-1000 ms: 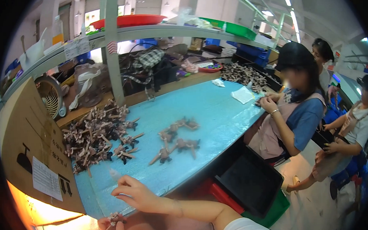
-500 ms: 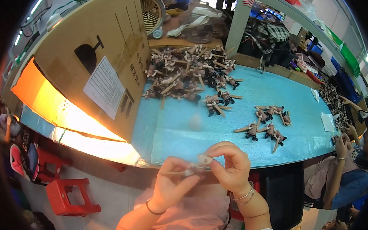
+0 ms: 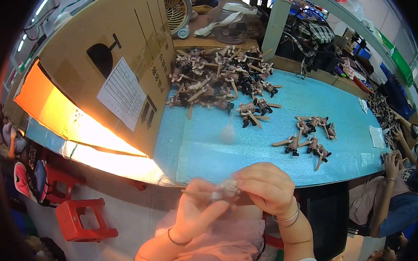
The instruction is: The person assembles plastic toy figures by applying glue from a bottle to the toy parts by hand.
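Note:
My left hand (image 3: 195,212) is closed around a small figurine (image 3: 228,188) at the table's front edge. A thin wooden stick (image 3: 196,193) sticks out of its grip to the left. My right hand (image 3: 270,191) has its fingertips pinched on the pale upper end of the same figurine. The fingers hide part of it, and its details are blurred. Beyond my hands, several similar brown figurines (image 3: 307,138) with flat wooden sticks lie on the blue table (image 3: 210,151). A larger heap of them (image 3: 220,78) is piled at the back.
A big cardboard box (image 3: 113,64) with a bright orange-lit opening stands at the left. A blurred whitish lump (image 3: 227,134) is on the table. Behind are a fan (image 3: 177,13) and a metal post (image 3: 274,29). Red stools (image 3: 84,220) stand lower left; a co-worker (image 3: 389,202) sits right.
My right fingers have curled further over the figurine's pale end, with the hand shifting slightly right. The left hand keeps its hold. The whole view has shifted a little.

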`<state>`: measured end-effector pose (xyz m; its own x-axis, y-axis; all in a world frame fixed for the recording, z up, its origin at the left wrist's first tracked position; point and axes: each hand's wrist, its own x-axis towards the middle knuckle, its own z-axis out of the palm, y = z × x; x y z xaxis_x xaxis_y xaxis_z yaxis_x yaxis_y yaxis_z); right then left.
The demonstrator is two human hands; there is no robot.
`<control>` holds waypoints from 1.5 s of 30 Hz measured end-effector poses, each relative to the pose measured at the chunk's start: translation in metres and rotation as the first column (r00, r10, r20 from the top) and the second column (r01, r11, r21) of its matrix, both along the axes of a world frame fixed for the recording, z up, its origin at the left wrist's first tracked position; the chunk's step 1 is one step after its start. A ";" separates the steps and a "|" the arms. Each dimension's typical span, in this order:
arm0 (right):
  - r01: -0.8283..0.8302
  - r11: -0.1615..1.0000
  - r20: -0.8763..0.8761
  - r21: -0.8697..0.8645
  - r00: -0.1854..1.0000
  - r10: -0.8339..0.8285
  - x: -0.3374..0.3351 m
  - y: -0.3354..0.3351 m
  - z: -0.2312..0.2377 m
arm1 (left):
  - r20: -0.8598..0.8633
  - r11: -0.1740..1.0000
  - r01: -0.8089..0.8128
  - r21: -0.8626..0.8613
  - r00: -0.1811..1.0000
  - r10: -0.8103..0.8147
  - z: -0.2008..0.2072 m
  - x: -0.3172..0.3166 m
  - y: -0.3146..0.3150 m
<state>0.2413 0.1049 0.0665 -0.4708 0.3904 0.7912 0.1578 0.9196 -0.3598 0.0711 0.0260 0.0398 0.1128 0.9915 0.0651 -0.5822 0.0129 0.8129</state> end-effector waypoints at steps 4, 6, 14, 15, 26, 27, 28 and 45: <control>-0.058 0.998 -0.021 -0.010 0.998 0.057 -0.001 -0.001 0.005 | 0.008 0.993 0.082 0.088 0.996 -0.083 -0.010 -0.004 0.000; -0.093 0.993 -0.013 -0.067 0.996 0.092 0.000 -0.001 0.003 | 0.055 0.994 0.039 0.102 0.997 -0.045 -0.008 0.000 0.000; 0.197 0.974 -0.094 -0.115 0.974 -0.208 -0.015 -0.031 0.004 | -0.225 0.884 -0.261 0.389 0.903 0.366 -0.018 0.009 0.007; 0.190 0.978 -0.079 -0.083 0.977 -0.196 -0.017 -0.031 0.005 | -0.256 0.862 -0.291 0.414 0.872 0.417 -0.019 0.009 0.007; 0.152 0.959 -0.072 -0.238 0.982 -0.173 -0.023 -0.027 0.003 | -0.452 0.743 -0.329 0.583 0.629 0.633 -0.018 0.007 0.007; 0.130 0.954 -0.056 -0.271 0.987 -0.150 -0.023 -0.026 0.003 | -0.455 0.767 -0.341 0.543 0.649 0.610 -0.018 0.007 0.007; 0.127 0.955 -0.057 -0.268 0.987 -0.148 -0.024 -0.026 0.004 | -0.453 0.765 -0.343 0.546 0.647 0.613 -0.019 0.006 0.007; -0.434 0.572 -0.489 -0.696 0.870 0.064 -0.010 -0.020 -0.041 | -0.569 0.835 -0.213 0.508 0.644 0.511 0.008 -0.005 0.017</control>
<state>0.2316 0.0850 0.0254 -0.3928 0.8399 0.3745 -0.3465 0.2421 -0.9063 0.0664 0.0432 0.0476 -0.0907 0.8717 0.4815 0.2192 -0.4542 0.8635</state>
